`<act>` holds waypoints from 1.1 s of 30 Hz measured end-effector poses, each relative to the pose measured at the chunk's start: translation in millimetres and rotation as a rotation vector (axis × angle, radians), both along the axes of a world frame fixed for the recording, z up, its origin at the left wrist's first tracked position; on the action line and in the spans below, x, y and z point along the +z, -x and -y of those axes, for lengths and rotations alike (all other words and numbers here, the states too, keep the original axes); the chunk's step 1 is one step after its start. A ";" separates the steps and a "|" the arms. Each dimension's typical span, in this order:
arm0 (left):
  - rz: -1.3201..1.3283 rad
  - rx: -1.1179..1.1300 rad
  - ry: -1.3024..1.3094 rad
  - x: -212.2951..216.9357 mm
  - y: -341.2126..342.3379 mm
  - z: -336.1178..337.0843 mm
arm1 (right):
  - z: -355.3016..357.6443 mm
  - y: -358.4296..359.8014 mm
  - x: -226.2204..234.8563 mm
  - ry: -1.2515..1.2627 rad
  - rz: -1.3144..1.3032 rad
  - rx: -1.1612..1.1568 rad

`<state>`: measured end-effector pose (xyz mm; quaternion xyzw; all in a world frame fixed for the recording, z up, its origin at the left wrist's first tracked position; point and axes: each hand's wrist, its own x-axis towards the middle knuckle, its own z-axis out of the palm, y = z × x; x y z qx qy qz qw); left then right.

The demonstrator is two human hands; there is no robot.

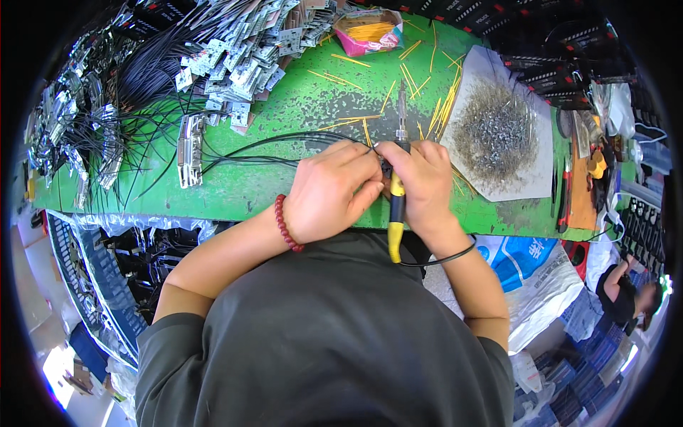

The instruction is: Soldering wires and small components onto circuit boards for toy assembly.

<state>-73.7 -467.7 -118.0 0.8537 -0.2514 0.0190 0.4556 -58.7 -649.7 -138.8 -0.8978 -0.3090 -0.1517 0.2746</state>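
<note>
Soldering iron [397, 192] in curled right hand [425, 178], black cables [274, 137] in curled left hand [326, 186], white-lettered black boxes [539, 62] beyond.

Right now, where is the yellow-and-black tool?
In the head view, the yellow-and-black tool is just right of centre, in the right hand, its metal tip pointing away over the green table, left of the pale sheet.

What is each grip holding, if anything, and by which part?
Right grip: soldering iron, by its handle. Left grip: black wires, at a spot its fingers hide.
</note>
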 end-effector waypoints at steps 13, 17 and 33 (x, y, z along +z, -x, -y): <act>0.086 0.023 -0.110 -19.5 -6.7 8.9 | 71.9 57.8 8.7 -0.749 -0.458 -0.375; 0.089 0.036 -0.115 -14.6 -7.0 12.7 | 119.1 76.1 -0.4 -0.912 -0.350 -0.579; 0.188 0.032 -0.191 -15.0 -6.3 20.4 | 221.7 12.4 -13.8 -1.156 -0.021 -0.756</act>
